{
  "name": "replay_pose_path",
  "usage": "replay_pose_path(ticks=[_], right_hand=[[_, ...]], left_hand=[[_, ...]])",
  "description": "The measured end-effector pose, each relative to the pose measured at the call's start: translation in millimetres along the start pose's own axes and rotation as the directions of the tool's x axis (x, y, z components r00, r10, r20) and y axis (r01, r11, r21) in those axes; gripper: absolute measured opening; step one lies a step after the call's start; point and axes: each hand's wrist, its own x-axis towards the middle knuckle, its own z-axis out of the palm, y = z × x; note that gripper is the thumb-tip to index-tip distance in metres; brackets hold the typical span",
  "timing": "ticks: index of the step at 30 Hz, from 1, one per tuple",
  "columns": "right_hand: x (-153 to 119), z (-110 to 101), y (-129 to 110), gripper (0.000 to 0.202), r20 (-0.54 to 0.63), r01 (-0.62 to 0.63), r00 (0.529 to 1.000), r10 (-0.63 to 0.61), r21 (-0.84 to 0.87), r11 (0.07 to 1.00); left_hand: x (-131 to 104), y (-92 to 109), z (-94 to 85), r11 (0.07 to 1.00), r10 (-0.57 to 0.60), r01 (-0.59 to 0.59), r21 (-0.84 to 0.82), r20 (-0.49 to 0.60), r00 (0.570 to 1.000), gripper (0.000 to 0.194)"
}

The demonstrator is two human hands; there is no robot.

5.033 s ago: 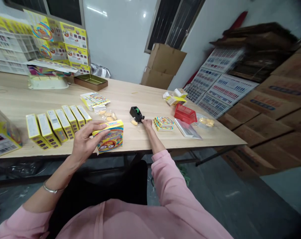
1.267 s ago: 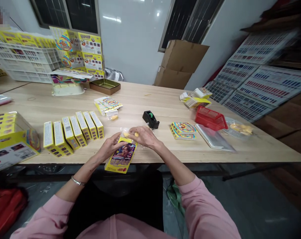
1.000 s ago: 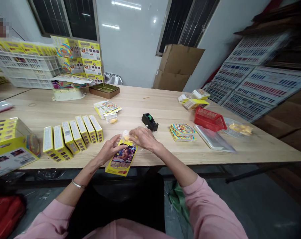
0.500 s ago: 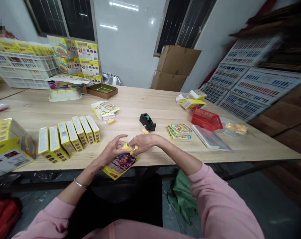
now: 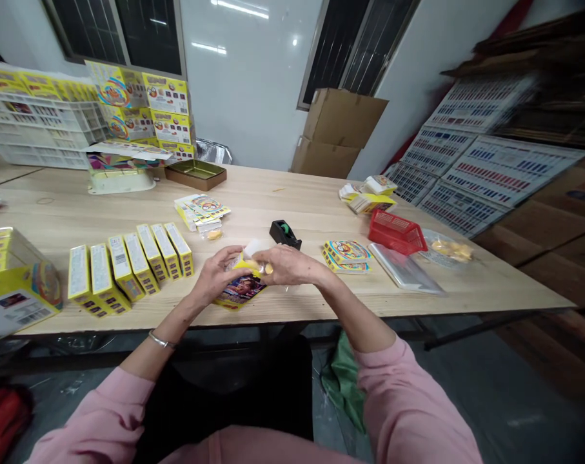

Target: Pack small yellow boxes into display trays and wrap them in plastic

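Observation:
My left hand [image 5: 219, 276] is closed around a yellow printed box [image 5: 241, 293] with a dark picture on its face, held over the table's front edge. A white flap [image 5: 254, 247] stands up from its top end. At that end is my right hand [image 5: 288, 264], its fingers closed on a small yellow piece in clear film [image 5: 268, 269]; the fingertips are partly hidden. Just beyond my right hand sits a black tape dispenser [image 5: 285, 233] with green inside. To the left, several upright yellow boxes [image 5: 132, 261] stand in a row.
Flat cartons [image 5: 202, 212] lie past my left hand. To the right are stacked boxes [image 5: 345, 254], clear plastic sleeves [image 5: 406, 270], a red basket [image 5: 396, 233] and a bag of yellow pieces [image 5: 449, 248]. A large yellow carton [image 5: 19, 283] stands at left; a brown tray [image 5: 197, 175] lies behind.
Both hands have lifted the box slightly away from me, and its printed face now looks more tilted. The white flap shows more clearly above the fingers.

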Motion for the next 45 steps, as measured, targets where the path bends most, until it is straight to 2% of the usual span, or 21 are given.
replay_pose_path(ticks=[3, 5, 7, 10, 12, 14, 17, 21, 25, 29, 32, 34, 36, 37, 39, 41, 43, 44, 45], right_hand=[[11.4, -8.2, 0.2, 0.017, 0.229, 0.075, 0.972, -0.053, -0.088, 0.993], [13.9, -11.6, 0.4, 0.022, 0.274, 0.113, 0.958, -0.083, -0.095, 0.989], [10.8, -13.2, 2.5, 0.036, 0.199, 0.118, 0.975, -0.101, -0.074, 0.990], [1.4, -13.6, 8.9, 0.057, -0.079, 0.070, 0.994, -0.069, 0.006, 0.998], [-1.7, -12.7, 13.1, 0.057, -0.247, 0.007, 0.969, 0.016, 0.092, 0.996], [0.9, -10.0, 14.8, 0.045, -0.318, -0.029, 0.945, 0.081, 0.165, 0.986], [12.4, -2.0, 12.4, 0.028, -0.324, -0.006, 0.944, 0.057, 0.156, 0.988], [26.1, 6.7, 7.9, 0.019, -0.360, 0.067, 0.933, -0.015, 0.132, 0.989], [34.7, 11.6, 6.4, 0.021, -0.476, 0.183, 0.877, -0.069, 0.196, 0.963], [49.0, 29.7, 5.5, 0.025, -0.574, 0.117, 0.819, 0.014, 0.190, 0.975], [52.1, 41.7, 5.7, 0.017, -0.537, 0.043, 0.843, 0.023, 0.110, 0.993], [45.5, 40.5, 4.9, 0.023, -0.469, 0.118, 0.881, -0.062, 0.091, 0.989], [35.0, 32.0, 2.2, 0.029, -0.442, 0.229, 0.882, -0.163, 0.100, 0.968], [30.0, 26.3, 0.3, 0.028, -0.468, 0.243, 0.867, -0.169, 0.102, 0.965], [24.5, 16.5, -4.2, 0.022, -0.584, 0.139, 0.811, -0.038, 0.130, 0.982], [27.8, 13.7, -8.8, 0.026, -0.681, -0.044, 0.709, 0.184, 0.217, 0.975], [38.9, 20.7, -13.4, 0.032, -0.708, -0.161, 0.626, 0.326, 0.292, 0.943], [45.8, 27.4, -16.0, 0.034, -0.707, -0.186, 0.619, 0.343, 0.292, 0.938], [52.6, 35.2, -19.0, 0.034, -0.699, -0.201, 0.633, 0.334, 0.268, 0.942]], left_hand=[[-2.9, -4.0, 5.4, 0.999, 0.023, -0.025, 0.037, 0.044, 0.999, 0.066], [-2.4, -7.7, 6.1, 0.997, 0.055, -0.056, 0.046, 0.024, 0.998, 0.067], [0.2, -11.7, 4.0, 0.995, 0.089, -0.087, 0.047, -0.032, 0.996, 0.065], [4.9, -16.8, -1.5, 0.997, 0.079, -0.078, 0.012, -0.089, 0.993, 0.062], [6.3, -19.2, -3.7, 0.999, 0.043, -0.046, -0.028, -0.116, 0.992, 0.064], [5.8, -20.6, -3.6, 0.997, 0.008, -0.018, -0.075, -0.133, 0.991, 0.066], [2.9, -21.1, -0.8, 0.991, -0.023, 0.008, -0.132, -0.119, 0.993, 0.067], [-0.5, -21.8, 0.1, 0.987, -0.039, 0.021, -0.160, -0.109, 0.993, 0.067], [-2.0, -24.3, -3.6, 0.985, -0.043, 0.024, -0.173, -0.111, 0.993, 0.065], [-3.1, -27.2, -6.3, 0.981, -0.030, 0.003, -0.193, -0.135, 0.990, 0.061], [-5.1, -29.0, -10.1, 0.975, -0.057, 0.028, -0.219, -0.127, 0.990, 0.066], [-7.1, -29.4, -14.1, 0.974, -0.071, 0.041, -0.225, -0.126, 0.989, 0.068], [-9.5, -28.7, -18.5, 0.973, -0.077, 0.046, -0.225, -0.132, 0.988, 0.069], [-10.7, -28.0, -20.4, 0.973, -0.080, 0.048, -0.227, -0.135, 0.988, 0.070], [-13.2, -26.6, -22.8, 0.970, -0.095, 0.062, -0.235, -0.132, 0.987, 0.070], [-15.1, -26.1, -23.0, 0.968, -0.107, 0.074, -0.238, -0.127, 0.986, 0.070], [-16.3, -26.9, -21.1, 0.968, -0.108, 0.075, -0.238, -0.128, 0.986, 0.071], [-16.7, -27.8, -19.9, 0.969, -0.103, 0.071, -0.237, -0.127, 0.987, 0.072], [-16.9, -29.0, -18.7, 0.970, -0.096, 0.064, -0.234, -0.124, 0.988, 0.071]])
